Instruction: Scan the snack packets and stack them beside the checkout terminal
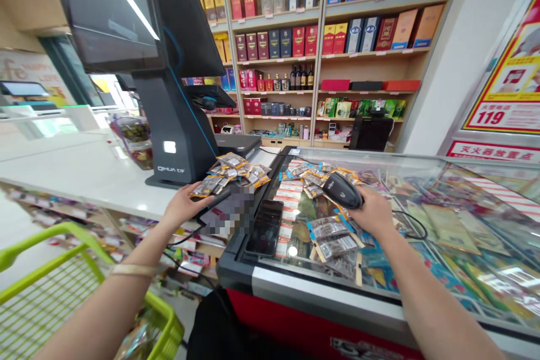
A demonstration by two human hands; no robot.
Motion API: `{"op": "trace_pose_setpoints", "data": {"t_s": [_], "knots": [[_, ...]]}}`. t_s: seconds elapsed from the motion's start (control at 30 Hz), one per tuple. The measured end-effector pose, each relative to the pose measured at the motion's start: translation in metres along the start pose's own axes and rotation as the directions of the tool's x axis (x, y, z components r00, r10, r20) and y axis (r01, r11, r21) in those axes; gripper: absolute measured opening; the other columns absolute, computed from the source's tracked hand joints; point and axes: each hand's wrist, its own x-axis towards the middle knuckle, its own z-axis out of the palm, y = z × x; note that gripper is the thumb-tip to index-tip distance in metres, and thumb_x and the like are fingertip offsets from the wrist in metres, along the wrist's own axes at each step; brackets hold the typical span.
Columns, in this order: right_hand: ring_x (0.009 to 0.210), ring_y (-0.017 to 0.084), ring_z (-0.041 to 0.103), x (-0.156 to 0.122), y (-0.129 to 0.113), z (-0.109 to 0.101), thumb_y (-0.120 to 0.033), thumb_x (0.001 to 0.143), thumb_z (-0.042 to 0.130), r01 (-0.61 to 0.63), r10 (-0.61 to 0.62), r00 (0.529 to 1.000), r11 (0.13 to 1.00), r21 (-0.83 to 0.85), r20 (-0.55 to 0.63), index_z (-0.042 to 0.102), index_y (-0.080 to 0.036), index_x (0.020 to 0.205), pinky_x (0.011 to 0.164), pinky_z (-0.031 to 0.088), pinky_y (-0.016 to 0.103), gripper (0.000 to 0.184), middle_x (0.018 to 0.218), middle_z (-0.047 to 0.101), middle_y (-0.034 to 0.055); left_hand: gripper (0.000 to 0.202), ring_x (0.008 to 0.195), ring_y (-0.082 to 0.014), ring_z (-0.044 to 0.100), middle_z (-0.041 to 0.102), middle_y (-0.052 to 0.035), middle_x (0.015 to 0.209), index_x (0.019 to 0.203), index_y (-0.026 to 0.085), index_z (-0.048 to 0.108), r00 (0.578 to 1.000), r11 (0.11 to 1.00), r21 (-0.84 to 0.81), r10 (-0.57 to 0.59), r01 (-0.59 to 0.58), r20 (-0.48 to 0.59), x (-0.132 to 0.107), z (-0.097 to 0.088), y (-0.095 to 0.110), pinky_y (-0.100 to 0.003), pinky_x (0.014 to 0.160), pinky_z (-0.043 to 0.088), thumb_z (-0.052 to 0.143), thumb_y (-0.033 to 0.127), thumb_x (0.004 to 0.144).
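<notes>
My right hand (373,211) is wrapped round a black barcode scanner (342,189), held above the glass-topped freezer. Beneath and around the scanner lie small snack packets (333,233) with clear fronts, dark contents and orange or blue edges. On the left, my left hand (185,205) has its thumb and fingers about the edge of a small packet (206,184), at the near side of a heaped pile of similar packets (240,166). The fingertips are partly hidden there. A dark phone (266,228) lies flat on the freezer's left edge, between my hands.
A checkout terminal (185,124) with two screens stands on the white counter (84,174). A lime-green shopping cart (67,236) is at lower left. The scanner's cable (419,225) loops over the freezer glass (447,180). Shelves of boxed bottles (274,45) line the back.
</notes>
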Motion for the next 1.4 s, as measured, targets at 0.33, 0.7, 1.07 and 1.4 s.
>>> {"op": "trace_pose_setpoints", "data": {"t_s": [0.33,0.7,1.07,1.4], "knots": [[0.081,0.026,0.067,-0.002,0.001,0.001,-0.036,0.07,0.061,0.018,-0.018,1.0,1.0,-0.015,-0.011,0.07,-0.022,0.089,0.067,0.047,0.032,0.026,0.088,0.074,0.0076,0.084,0.11,-0.0312,0.064,0.064,-0.0106,0.128,0.145,0.022,0.045,0.975,0.934,0.328,0.07,-0.138,0.211,0.01,-0.004,0.005,-0.034,0.094,0.048,0.059,0.058,0.071],[0.082,0.025,0.067,-0.001,0.002,0.001,-0.035,0.069,0.061,0.023,-0.022,1.0,1.0,-0.016,0.005,0.071,-0.023,0.09,0.07,0.049,0.032,0.026,0.089,0.074,0.0076,0.086,0.103,-0.0317,0.066,0.067,-0.0092,0.124,0.142,0.023,0.05,0.967,0.936,0.293,0.13,-0.193,0.22,0.007,-0.015,-0.009,-0.034,0.091,0.049,0.061,0.06,0.066],[0.08,0.025,0.067,-0.001,0.001,0.001,-0.038,0.069,0.06,0.035,-0.035,0.999,0.998,-0.049,0.012,0.069,-0.023,0.086,0.068,0.048,0.032,0.025,0.086,0.074,0.007,0.089,0.109,-0.0343,0.063,0.064,-0.0148,0.128,0.141,0.014,0.051,0.944,0.938,0.249,0.165,-0.24,0.286,0.003,-0.026,-0.016,-0.039,0.095,0.047,0.051,0.067,0.07],[0.082,0.026,0.068,-0.002,0.003,0.002,-0.043,0.068,0.063,0.052,-0.052,0.998,0.998,-0.025,0.024,0.07,-0.022,0.091,0.067,0.048,0.031,0.032,0.09,0.075,0.008,0.089,0.107,-0.0302,0.063,0.066,-0.0134,0.123,0.141,0.015,0.051,0.934,0.93,0.295,0.114,-0.22,0.338,0.044,-0.005,0.003,-0.034,0.093,0.047,0.054,0.068,0.068]]}}
